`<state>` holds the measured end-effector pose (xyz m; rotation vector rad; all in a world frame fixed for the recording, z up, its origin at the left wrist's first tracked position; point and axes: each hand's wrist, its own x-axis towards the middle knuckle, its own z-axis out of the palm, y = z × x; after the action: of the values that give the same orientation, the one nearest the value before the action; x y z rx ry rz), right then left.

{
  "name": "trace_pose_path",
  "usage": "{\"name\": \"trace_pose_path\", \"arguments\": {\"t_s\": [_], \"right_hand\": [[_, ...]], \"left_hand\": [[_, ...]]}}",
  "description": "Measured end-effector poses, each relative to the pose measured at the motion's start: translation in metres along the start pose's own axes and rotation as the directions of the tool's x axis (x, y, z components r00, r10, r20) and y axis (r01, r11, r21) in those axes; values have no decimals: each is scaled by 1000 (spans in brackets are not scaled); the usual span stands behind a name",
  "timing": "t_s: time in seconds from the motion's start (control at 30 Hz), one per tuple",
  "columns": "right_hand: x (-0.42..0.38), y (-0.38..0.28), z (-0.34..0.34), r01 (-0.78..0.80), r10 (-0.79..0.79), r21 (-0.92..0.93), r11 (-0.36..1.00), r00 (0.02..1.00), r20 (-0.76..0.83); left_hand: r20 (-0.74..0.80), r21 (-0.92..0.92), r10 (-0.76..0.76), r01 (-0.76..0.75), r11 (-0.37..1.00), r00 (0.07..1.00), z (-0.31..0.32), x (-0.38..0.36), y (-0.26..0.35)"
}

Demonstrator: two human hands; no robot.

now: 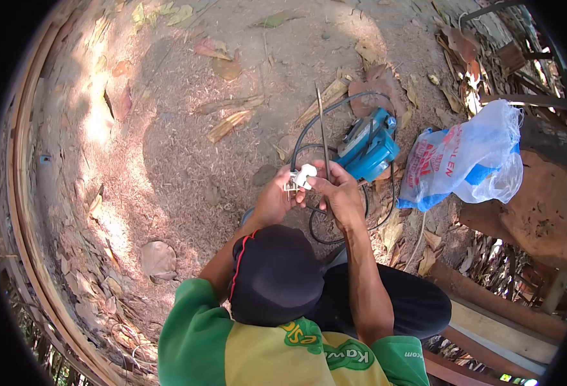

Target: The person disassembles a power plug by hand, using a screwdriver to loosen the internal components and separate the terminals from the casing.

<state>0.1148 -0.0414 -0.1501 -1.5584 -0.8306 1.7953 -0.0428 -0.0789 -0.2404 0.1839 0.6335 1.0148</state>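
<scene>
My left hand (pixel 274 198) is closed around a white electrical plug (pixel 305 176), whose metal parts show at its lower left. A black cable (pixel 297 143) runs up from the plug and loops to the right. With the thumb and fingers of my right hand (pixel 342 194), I touch the plug's right side. A long, thin metal rod (pixel 323 122) sticks up out of the same hand; its lower end is hidden by the fingers. Just right of my hands, a teal corded power tool (pixel 368 145) lies on the ground.
A white and blue plastic bag (pixel 454 157) with red print lies right of the tool, by a brown wooden slab (pixel 534 206). Wooden beams (pixel 495 325) run along the lower right. Dry leaves (pixel 229 125) and shavings cover the dirt. A curved wooden edge (pixel 21 148) borders the left.
</scene>
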Motion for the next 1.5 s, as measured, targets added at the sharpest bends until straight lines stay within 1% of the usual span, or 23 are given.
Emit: {"name": "trace_pose_path", "arguments": {"t_s": [0.07,0.17,0.23,0.33,0.43,0.53,0.63,0.67,0.73,0.77,0.83,0.87,0.93,1.03,1.13,1.17,1.23,1.27,1.33,1.37,1.43,1.47,1.5], "right_hand": [[-1,-7,2,-8,9,-28,1000,1000,19],[0,-12,3,-32,40,-87,996,995,87],[2,-8,1,-17,34,-153,988,994,107],[5,-1,-3,134,-111,-306,943,990,90],[8,10,-2,257,-235,-259,931,965,114],[-2,2,7,127,-115,-251,960,991,62],[0,9,8,226,-218,-340,913,974,63],[-2,8,7,229,-226,-391,891,973,55],[-7,-2,8,233,-243,-491,839,969,43],[-9,-5,10,204,-213,-445,872,977,31],[-12,-8,13,143,-150,-349,926,989,8],[-11,-3,13,169,-183,-308,936,983,-15],[-8,7,18,225,-245,-229,947,968,-63],[-11,1,24,230,-326,-483,845,937,-123],[-6,11,25,313,-411,-445,839,901,-142],[-6,13,25,287,-381,-422,860,911,-158],[-10,8,29,231,-317,-374,898,930,-187],[-9,11,28,280,-361,-391,877,920,-153],[-8,17,25,374,-447,-417,828,890,-89],[-10,17,22,336,-414,-419,844,904,-110],[-19,11,15,262,-348,-410,874,926,-149],[-29,2,10,123,-203,-345,931,957,-205],[-38,-7,3,73,-144,-288,955,962,-233]], "left_hand": [[54,-59,-1,5,998,999,1,3,2],[30,30,-21,20,999,999,20,2,15],[-10,71,-6,6,997,1000,13,3,8],[-4,172,31,-30,985,1000,15,1,8],[-19,240,36,-31,970,999,18,2,8],[-52,241,6,7,970,999,10,4,2],[-45,180,6,2,984,999,12,6,3],[-39,152,16,-10,988,999,15,6,4],[-50,199,29,-18,980,998,20,6,7],[-56,222,36,-22,975,998,22,6,9],[30,255,38,-44,966,999,21,6,15],[74,270,38,-56,961,997,21,6,17],[25,293,72,-76,953,997,27,6,16],[2,285,107,-103,953,994,27,7,12],[-3,286,110,-105,953,994,25,7,11],[-6,291,110,-103,951,994,24,7,11],[-8,405,104,-92,910,995,32,4,20],[-8,460,101,-86,884,995,35,3,23],[-48,469,93,-60,881,994,32,3,23],[-68,474,89,-47,879,994,30,2,24],[-80,488,-15,52,871,997,26,0,28],[-92,497,-65,102,862,994,22,-1,32],[-117,416,-103,143,898,988,16,0,32]]}}
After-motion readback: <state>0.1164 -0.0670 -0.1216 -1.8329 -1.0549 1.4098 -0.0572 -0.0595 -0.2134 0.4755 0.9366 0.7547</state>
